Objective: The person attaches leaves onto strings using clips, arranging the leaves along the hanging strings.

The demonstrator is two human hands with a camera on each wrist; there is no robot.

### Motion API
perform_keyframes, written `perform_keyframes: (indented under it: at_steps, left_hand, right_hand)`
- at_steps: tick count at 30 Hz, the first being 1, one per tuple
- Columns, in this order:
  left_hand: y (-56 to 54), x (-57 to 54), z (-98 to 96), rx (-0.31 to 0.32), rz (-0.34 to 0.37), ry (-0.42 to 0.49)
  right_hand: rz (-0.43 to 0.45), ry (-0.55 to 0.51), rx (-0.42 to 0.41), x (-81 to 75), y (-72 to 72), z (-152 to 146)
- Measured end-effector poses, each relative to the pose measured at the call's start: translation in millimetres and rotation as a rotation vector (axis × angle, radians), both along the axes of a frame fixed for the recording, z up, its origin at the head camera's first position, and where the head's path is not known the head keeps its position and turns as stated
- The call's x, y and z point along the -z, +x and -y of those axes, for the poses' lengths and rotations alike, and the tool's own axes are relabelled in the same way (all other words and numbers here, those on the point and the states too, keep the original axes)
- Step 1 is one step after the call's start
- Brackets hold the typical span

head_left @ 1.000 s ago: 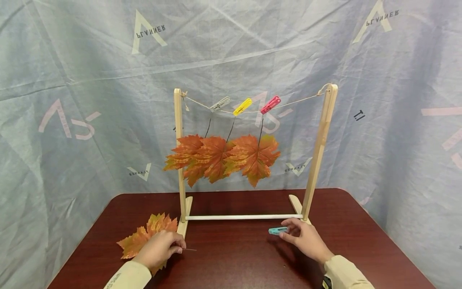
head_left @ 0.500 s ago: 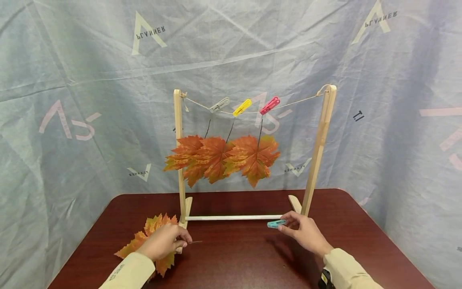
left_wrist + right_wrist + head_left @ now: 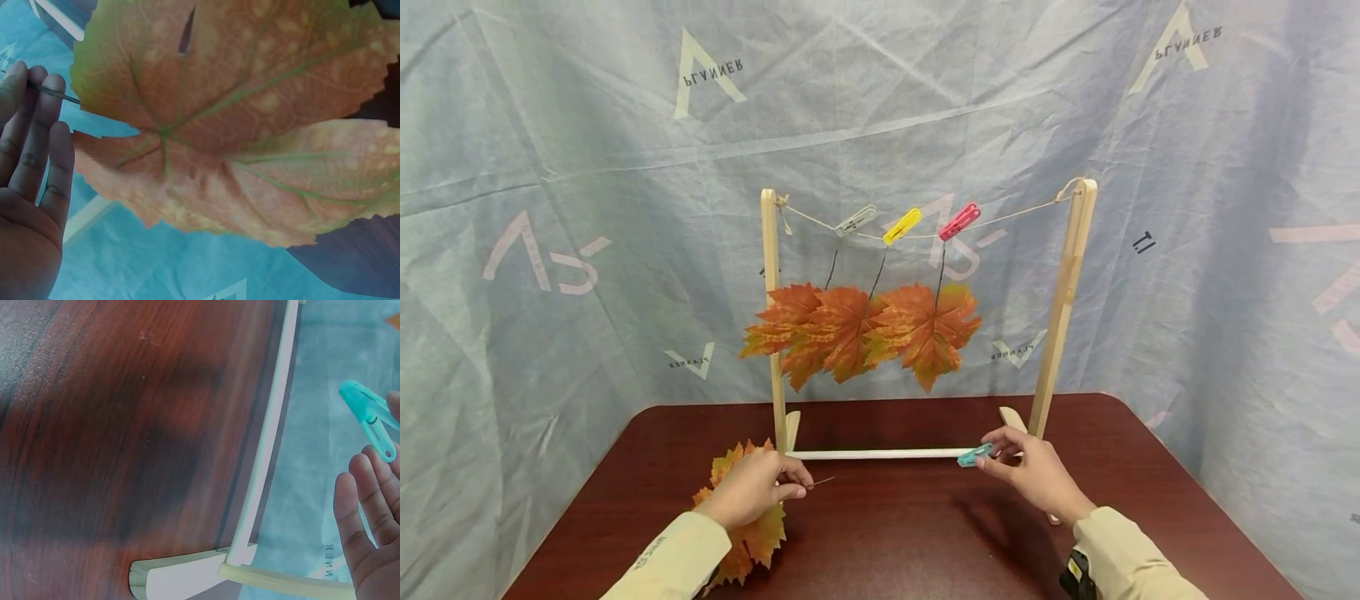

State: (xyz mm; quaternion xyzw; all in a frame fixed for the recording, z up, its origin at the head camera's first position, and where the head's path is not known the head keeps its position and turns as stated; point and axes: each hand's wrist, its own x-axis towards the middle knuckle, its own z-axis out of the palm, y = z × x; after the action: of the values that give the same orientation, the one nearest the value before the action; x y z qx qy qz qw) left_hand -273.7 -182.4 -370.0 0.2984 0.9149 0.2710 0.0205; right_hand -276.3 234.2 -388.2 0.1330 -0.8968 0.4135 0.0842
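My left hand [image 3: 757, 487] pinches the thin dark stem [image 3: 56, 94] of an orange-green artificial maple leaf [image 3: 250, 87]. In the head view that leaf hangs below and behind the hand, partly hidden by it. A turquoise clothespin [image 3: 975, 455] is held by its handle end between thumb and fingers of my right hand [image 3: 1033, 468], above the table. Past both hands, three similar maple leaves [image 3: 925, 325] hang by their stems from a string [image 3: 1026, 212], clipped by a grey clothespin [image 3: 856, 221], a yellow clothespin [image 3: 902, 226] and a red clothespin [image 3: 960, 222].
The string is tied between two wooden posts [image 3: 1060, 308] of a stand, joined low down by a white rod [image 3: 880, 455]. The stand's feet [image 3: 181, 575] rest on a dark red-brown table [image 3: 880, 533]. A grey printed cloth [image 3: 625, 250] surrounds the back and sides.
My left hand has risen and moved right, carrying the leaf along by its stem. The right hand has lifted the turquoise clothespin slightly and tilted it.
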Motion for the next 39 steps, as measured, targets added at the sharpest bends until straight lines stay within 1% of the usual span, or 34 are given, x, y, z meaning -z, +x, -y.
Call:
perform_keyframes:
  at_steps: [6,12,16,20,23,27,31,34,37,39]
  left_hand:
    - [0.8,-3.9,-5.8,-0.012,-0.007,0.05]
    - [4.8,-10.1,-12.6,-0.045,0.006,0.134]
    - [6.8,-12.7,-18.0,-0.081,0.015,0.181]
    - [8.3,-14.3,-25.3,-0.134,0.022,0.212]
    - [9.2,-17.9,-31.8,-0.173,0.028,0.235]
    - [9.9,-23.5,-40.2,-0.205,0.031,0.266]
    - [8.2,-28.1,-48.8,-0.234,0.007,0.292]
    - [6.4,-30.5,-55.4,-0.248,-0.029,0.303]
    - [4.8,-31.7,-61.4,-0.248,-0.07,0.304]
    - [4.1,-32.8,-65.0,-0.238,-0.089,0.319]
  right_hand:
    - [0.006,0.004,0.006,-8.4,1.5,-2]
    - [-0.026,0.023,0.005,-16.6,-0.1,-3]
    - [-0.05,0.033,0.002,-21.9,-0.6,-3]
    - [-0.056,0.018,-0.003,-26.0,-0.2,-2]
    - [-0.059,0.01,-0.003,-29.4,0.4,-2]
    - [-0.064,0.012,0.002,-35.4,0.9,-2]
    - [-0.084,0.016,0.016,-40.3,-1.5,-2]
    - [-0.102,0.024,0.023,-42.3,-3.4,-3]
    - [-0.113,0.02,0.02,-44.1,-3.6,-4]
    - [-0.115,0.012,0.025,-46.3,-3.6,-4]
